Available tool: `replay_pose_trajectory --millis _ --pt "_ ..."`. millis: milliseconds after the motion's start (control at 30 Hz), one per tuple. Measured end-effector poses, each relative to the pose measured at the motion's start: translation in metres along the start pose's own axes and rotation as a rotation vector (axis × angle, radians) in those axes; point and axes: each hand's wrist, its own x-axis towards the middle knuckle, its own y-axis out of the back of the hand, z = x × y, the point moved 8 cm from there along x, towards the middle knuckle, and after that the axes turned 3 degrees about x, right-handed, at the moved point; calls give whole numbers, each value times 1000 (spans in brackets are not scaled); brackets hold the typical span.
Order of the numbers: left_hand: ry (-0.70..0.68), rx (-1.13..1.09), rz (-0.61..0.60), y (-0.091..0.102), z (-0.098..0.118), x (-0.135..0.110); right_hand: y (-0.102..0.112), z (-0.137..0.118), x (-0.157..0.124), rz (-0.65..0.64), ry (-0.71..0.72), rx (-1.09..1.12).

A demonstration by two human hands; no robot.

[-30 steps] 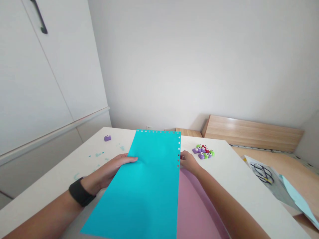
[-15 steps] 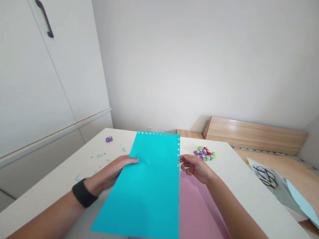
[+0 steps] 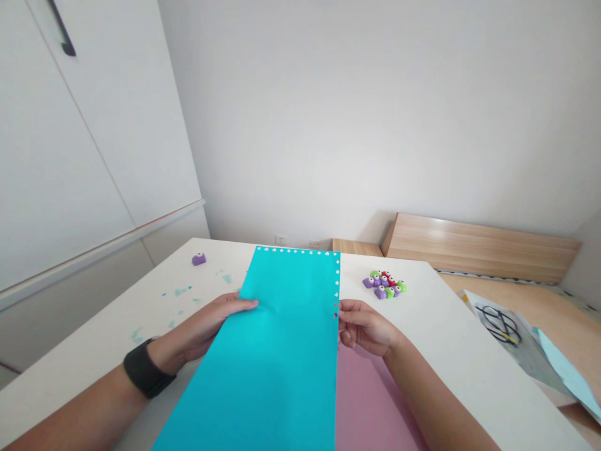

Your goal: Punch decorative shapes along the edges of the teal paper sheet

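A bright blue sheet of paper (image 3: 282, 351) is held up in front of me, with small cut-out shapes along its far edge and the upper part of its right edge. My left hand (image 3: 225, 316) is closed on its left edge, thumb on top and the other fingers underneath. At the right edge, just below the lowest hole, my right hand (image 3: 366, 326) pinches the paper with curled fingers. Skin colour shows through the lowest holes, and some fingertips are hidden behind the sheet. Under it lies a pink sheet (image 3: 370, 401).
On the white table (image 3: 451, 351), several purple, green and red craft punches (image 3: 384, 284) cluster at the right. One purple punch (image 3: 199, 259) stands at the far left, near scattered blue paper bits (image 3: 181, 292). A clear bag with a black cable (image 3: 500, 326) lies beyond the table's right edge.
My right hand has shifted slightly down along the paper's edge, and its fingers have closed against it. My left hand keeps its hold. The view has shifted a little.
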Motion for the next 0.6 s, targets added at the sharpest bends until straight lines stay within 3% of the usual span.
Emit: replay_pose_trajectory --millis 433,533,600 --pt "-22 25 -5 -6 0 1 -14 1 3 84 41 41" --pt "-101 174 109 12 3 5 -20 1 2 104 71 15" --pt "-214 352 276 28 12 3 -23 0 2 127 107 -21"
